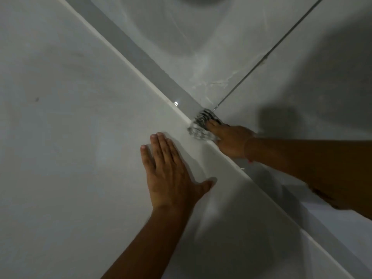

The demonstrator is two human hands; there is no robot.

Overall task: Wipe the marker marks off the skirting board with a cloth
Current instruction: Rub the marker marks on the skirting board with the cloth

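Pressing cloth (203,125) on skirting board (141,57), right hand (231,139); left hand (171,174) flat on wall (60,117)

Our left hand (171,174) lies flat on the wall (60,137). To its right the skirting board (141,57) runs diagonally between wall and floor (281,77). Our right hand (231,137) presses the cloth (201,125) against the board, beside a floor joint (271,51).

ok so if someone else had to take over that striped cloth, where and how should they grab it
Probably by the loose bunched end of the striped cloth, coming from the wall side. That part sticks out past the right hand, which presses the rest flat on the skirting board, so only the free edge can be pinched. Blur hides the folds.
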